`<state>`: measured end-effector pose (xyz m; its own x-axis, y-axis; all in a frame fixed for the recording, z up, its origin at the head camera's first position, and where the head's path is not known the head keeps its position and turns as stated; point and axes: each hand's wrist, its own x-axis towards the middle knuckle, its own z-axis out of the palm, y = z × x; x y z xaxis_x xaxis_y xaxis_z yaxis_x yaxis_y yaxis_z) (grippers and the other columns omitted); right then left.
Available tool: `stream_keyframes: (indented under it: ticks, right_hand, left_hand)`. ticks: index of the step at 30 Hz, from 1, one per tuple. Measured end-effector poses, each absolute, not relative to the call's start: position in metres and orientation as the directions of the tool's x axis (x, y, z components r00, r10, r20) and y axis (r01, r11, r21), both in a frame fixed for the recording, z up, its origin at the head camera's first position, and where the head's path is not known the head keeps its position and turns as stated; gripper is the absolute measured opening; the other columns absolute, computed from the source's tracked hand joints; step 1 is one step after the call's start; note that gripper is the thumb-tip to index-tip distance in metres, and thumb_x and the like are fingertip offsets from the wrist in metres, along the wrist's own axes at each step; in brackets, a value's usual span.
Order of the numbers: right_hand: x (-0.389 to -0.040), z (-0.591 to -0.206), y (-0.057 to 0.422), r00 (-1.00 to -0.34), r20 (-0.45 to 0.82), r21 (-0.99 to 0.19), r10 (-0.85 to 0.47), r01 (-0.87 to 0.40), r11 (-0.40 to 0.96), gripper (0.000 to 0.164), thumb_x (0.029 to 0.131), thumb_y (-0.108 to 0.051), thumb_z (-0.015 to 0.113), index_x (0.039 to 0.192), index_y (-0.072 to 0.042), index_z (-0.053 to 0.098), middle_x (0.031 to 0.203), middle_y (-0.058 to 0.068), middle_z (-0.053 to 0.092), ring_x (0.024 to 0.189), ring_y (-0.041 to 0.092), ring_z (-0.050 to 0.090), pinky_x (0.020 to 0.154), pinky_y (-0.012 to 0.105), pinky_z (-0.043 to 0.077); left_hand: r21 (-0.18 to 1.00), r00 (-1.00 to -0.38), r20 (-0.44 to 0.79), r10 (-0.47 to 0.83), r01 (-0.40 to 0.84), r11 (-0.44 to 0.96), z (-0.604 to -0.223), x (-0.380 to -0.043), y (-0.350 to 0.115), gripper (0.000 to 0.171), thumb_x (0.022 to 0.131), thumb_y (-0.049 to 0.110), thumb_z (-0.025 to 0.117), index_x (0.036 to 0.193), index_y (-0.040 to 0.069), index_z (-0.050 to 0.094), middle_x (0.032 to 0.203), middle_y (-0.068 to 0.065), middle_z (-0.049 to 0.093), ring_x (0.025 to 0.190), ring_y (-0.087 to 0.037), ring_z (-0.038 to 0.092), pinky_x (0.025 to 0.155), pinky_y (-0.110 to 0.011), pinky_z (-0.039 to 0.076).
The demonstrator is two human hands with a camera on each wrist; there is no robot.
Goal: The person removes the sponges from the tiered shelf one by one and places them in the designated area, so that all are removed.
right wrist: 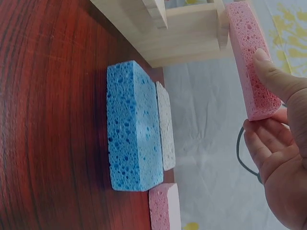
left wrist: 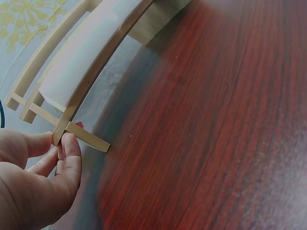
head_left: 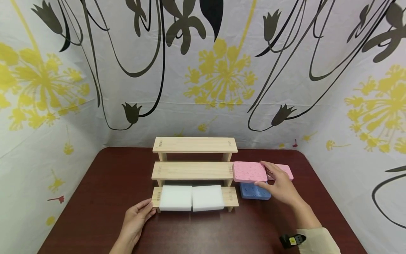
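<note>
A three-step light wooden rack (head_left: 187,170) stands on the table. My left hand (head_left: 136,218) pinches the left end of its lowest step between thumb and fingers, as the left wrist view also shows. Two white sponge blocks (head_left: 176,198) lie side by side on that step. In my right hand (head_left: 282,185) is a pink sponge (head_left: 248,171), gripped by its right end with the thumb (right wrist: 271,72) on its near side. The sponge is raised above the table, its left end at the right end of the middle step.
Below the held sponge, a blue sponge (right wrist: 136,129) lies on the dark red table (head_left: 104,197). Behind it are a whitish sponge (right wrist: 165,127) and a second pink sponge (head_left: 286,171). The top step (head_left: 195,144) is bare wood. A patterned cloth (head_left: 222,120) hangs around the table.
</note>
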<state>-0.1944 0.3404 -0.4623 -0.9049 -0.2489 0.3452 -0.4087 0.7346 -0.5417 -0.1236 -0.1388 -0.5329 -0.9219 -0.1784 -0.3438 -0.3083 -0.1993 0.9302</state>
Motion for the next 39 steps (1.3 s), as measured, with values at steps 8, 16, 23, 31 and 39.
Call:
stream_keyframes:
  ticks: [8,16,23,31,39]
  right_hand:
    - [-0.193,-0.463,0.352,-0.898,0.365,-0.566,-0.244,-0.423,0.708,0.081,0.075,-0.010,0.091,0.142,0.009,0.049,0.140,0.026,0.052,0.123,0.045,0.056,0.098,0.016,0.047]
    - [-0.187,-0.468,0.363,-0.893,0.384,-0.583,-0.235,-0.432,0.688,0.080,0.076,-0.007,0.090,0.143,0.006,0.050,0.135,0.024,0.055,0.121,0.031,0.056,0.092,0.001,0.043]
    - [-0.182,-0.474,0.373,-0.893,0.388,-0.596,-0.230,-0.433,0.676,0.079,0.074,-0.003,0.090,0.142,0.006,0.051,0.135,0.023,0.054,0.119,0.009,0.053,0.093,0.001,0.042]
    - [-0.177,-0.481,0.383,-0.919,0.341,-0.595,-0.200,-0.375,0.711,0.080,0.075,-0.008,0.091,0.142,0.006,0.050,0.135,0.026,0.054,0.114,0.027,0.059,0.090,0.000,0.042]
    - [-0.175,-0.489,0.397,-0.929,0.325,-0.608,-0.174,-0.346,0.714,0.079,0.076,-0.014,0.091,0.141,0.005,0.052,0.135,0.027,0.054,0.116,-0.012,0.046,0.090,0.002,0.045]
  left_hand:
    - [0.929,-0.923,-0.343,-0.175,-0.306,-0.207,-0.536,-0.124,-0.140,0.044,0.101,0.001,0.060,0.137,-0.021,0.046,0.100,-0.008,0.069,0.084,-0.009,0.067,0.080,-0.022,0.061]
    - [0.929,-0.923,-0.343,-0.174,-0.305,-0.208,-0.536,-0.124,-0.139,0.044,0.101,0.001,0.060,0.137,-0.021,0.046,0.101,-0.008,0.068,0.085,-0.010,0.067,0.081,-0.021,0.061]
    - [0.928,-0.923,-0.341,-0.179,-0.300,-0.220,-0.536,-0.123,-0.139,0.044,0.101,0.001,0.061,0.137,-0.021,0.047,0.100,-0.008,0.069,0.084,-0.010,0.067,0.081,-0.022,0.061]
    - [0.929,-0.927,-0.334,-0.171,-0.293,-0.224,-0.537,-0.123,-0.139,0.044,0.101,0.000,0.060,0.137,-0.021,0.046,0.100,-0.007,0.069,0.084,-0.010,0.067,0.081,-0.022,0.061]
    - [0.927,-0.921,-0.344,-0.180,-0.302,-0.223,-0.536,-0.124,-0.139,0.045,0.101,0.000,0.060,0.138,-0.021,0.045,0.099,-0.007,0.069,0.083,-0.009,0.067,0.080,-0.021,0.061]
